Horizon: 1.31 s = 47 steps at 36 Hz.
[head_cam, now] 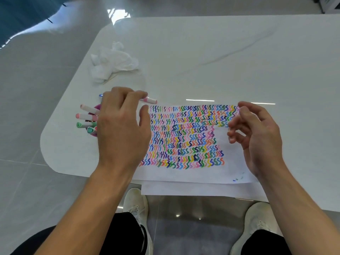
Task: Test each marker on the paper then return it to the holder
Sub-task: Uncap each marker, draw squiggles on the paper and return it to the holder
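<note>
So the left hand [121, 122] is hanging right over the holder [97, 107], fingers draped along a pink marker [150, 100] that sticks out sideways past the fingertips. The thumb sits off it, just above the paper's left edge, so I can't fully see the grip, but it looks held rather than lying loose. The cap looks on. The holder is mostly hidden under that palm, with the other markers [85, 116] fanning out to the hand's left.

The right hand [257, 137] is empty, fingers loosely curled, floating over the right end of the paper [231, 159].

If it were me: pass the marker across, pull the cap straight off, and use the bare patch just below the right hand's fingers, since everything left of that is packed with squiggles. One short stroke, cap on until it seats, then drop it in upright so the holder doesn't tip.
</note>
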Motion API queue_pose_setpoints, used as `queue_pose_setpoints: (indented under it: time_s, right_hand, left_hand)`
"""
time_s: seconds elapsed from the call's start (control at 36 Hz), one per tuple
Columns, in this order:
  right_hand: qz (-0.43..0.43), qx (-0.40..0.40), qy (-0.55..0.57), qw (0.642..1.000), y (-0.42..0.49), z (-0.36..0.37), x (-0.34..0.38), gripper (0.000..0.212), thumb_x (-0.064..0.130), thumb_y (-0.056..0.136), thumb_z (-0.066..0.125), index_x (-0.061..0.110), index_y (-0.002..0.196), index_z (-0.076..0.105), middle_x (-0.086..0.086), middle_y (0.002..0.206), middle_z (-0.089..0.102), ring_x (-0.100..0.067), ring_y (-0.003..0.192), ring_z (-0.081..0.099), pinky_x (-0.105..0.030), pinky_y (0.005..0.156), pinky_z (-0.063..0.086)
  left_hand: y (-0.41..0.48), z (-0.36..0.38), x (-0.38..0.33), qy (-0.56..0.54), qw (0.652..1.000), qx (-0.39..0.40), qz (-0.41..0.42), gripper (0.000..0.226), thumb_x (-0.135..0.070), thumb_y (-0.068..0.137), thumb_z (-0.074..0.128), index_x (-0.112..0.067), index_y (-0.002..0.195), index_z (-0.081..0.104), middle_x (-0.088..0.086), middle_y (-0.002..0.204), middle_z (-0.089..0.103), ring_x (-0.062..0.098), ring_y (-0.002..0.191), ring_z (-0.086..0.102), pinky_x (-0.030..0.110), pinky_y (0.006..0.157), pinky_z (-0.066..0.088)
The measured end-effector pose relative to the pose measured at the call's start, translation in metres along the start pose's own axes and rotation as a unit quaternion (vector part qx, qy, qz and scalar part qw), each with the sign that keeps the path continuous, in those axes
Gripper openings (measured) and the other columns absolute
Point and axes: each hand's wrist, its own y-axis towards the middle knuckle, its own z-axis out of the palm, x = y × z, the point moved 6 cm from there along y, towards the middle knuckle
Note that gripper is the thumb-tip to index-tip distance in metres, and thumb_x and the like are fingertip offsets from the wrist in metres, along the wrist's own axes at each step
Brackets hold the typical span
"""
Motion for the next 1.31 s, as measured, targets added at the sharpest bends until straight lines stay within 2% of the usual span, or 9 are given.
queue_pose_setpoints:
  time_s: [0.17,0.31,0.39,0.47,0.64,0.75,0.89,1.06,1.31]
  right_hand:
    - [-0.049,0.030,-0.126,0.990,-0.004,0.003,0.003,0.011,0.013,0.103,0.062,0.018,0.107,0.071,-0.004,0.069,0.069,-0.019,0.057,0.061,-0.027,0.050,0.050]
    - [-0.092,0.032,-0.258,0.961,-0.005,0.002,0.003,0.007,0.021,0.102,0.065,0.023,0.104,0.071,0.002,0.069,0.070,-0.008,0.055,0.061,-0.018,0.052,0.048]
    - [-0.087,0.026,-0.301,0.949,-0.004,-0.004,0.001,0.006,0.030,0.101,0.065,0.026,0.102,0.070,0.002,0.068,0.069,-0.007,0.057,0.063,-0.024,0.058,0.050]
    - [-0.056,0.034,-0.291,0.955,0.000,-0.008,-0.001,0.015,0.038,0.103,0.063,0.027,0.097,0.071,0.000,0.065,0.069,-0.008,0.049,0.056,-0.028,0.057,0.046]
    - [-0.025,0.035,-0.289,0.956,0.004,-0.014,-0.005,0.027,0.043,0.105,0.058,0.023,0.094,0.072,0.000,0.062,0.068,-0.007,0.046,0.051,-0.015,0.047,0.041]
    - [-0.014,0.034,-0.302,0.953,0.005,-0.017,-0.009,0.025,0.042,0.106,0.055,0.025,0.097,0.072,0.001,0.063,0.068,-0.007,0.047,0.053,-0.020,0.052,0.042]
    - [0.024,0.028,-0.300,0.953,0.006,-0.023,-0.015,0.028,0.042,0.107,0.053,0.023,0.099,0.071,0.003,0.063,0.069,-0.008,0.049,0.056,-0.019,0.049,0.042]
    - [0.082,0.020,-0.235,0.968,0.008,-0.028,-0.018,0.029,0.035,0.108,0.052,0.017,0.098,0.072,0.000,0.060,0.065,-0.014,0.048,0.054,-0.022,0.042,0.042]
    - [0.081,0.027,-0.234,0.969,0.008,-0.029,-0.018,0.030,0.036,0.109,0.051,0.017,0.100,0.072,0.000,0.061,0.067,-0.013,0.048,0.056,-0.024,0.043,0.044]
  left_hand:
    - [-0.006,0.022,-0.027,-0.054,0.992,0.077,0.078,0.026,-0.010,0.092,0.066,-0.011,0.117,0.069,0.006,0.106,0.065,0.024,0.100,0.057,0.028,0.084,0.042]
    - [-0.009,0.055,-0.024,-0.046,0.981,0.186,0.024,0.028,-0.008,0.094,0.061,-0.014,0.120,0.069,0.003,0.110,0.068,0.024,0.107,0.059,0.032,0.088,0.043]
    - [-0.004,0.071,-0.014,-0.030,0.979,0.200,-0.011,0.028,-0.014,0.099,0.054,-0.015,0.124,0.067,0.003,0.118,0.067,0.023,0.115,0.057,0.033,0.094,0.042]
    - [0.004,0.083,-0.001,-0.011,0.980,0.195,-0.044,0.028,-0.019,0.102,0.049,-0.013,0.124,0.065,0.006,0.123,0.064,0.026,0.115,0.056,0.036,0.096,0.040]
    - [0.008,0.102,0.013,0.043,0.975,0.205,-0.073,0.047,0.004,0.089,0.048,-0.001,0.135,0.055,0.017,0.145,0.049,0.035,0.132,0.043,0.038,0.108,0.032]
    - [0.009,0.111,0.015,0.085,0.971,0.208,-0.081,0.050,0.001,0.090,0.046,0.002,0.140,0.049,0.021,0.151,0.043,0.038,0.137,0.040,0.043,0.114,0.031]
    - [0.015,0.117,0.015,0.101,0.972,0.200,-0.073,0.054,0.005,0.085,0.047,-0.004,0.138,0.052,0.018,0.134,0.056,0.039,0.122,0.048,0.048,0.099,0.041]
    - [0.019,0.119,0.014,0.098,0.976,0.176,-0.083,0.048,0.009,0.088,0.048,-0.003,0.133,0.059,0.016,0.123,0.055,0.036,0.115,0.047,0.045,0.090,0.046]
    - [0.024,0.120,0.021,0.114,0.976,0.151,-0.111,0.032,0.005,0.087,0.055,-0.002,0.113,0.072,0.016,0.116,0.053,0.039,0.107,0.049,0.050,0.084,0.049]
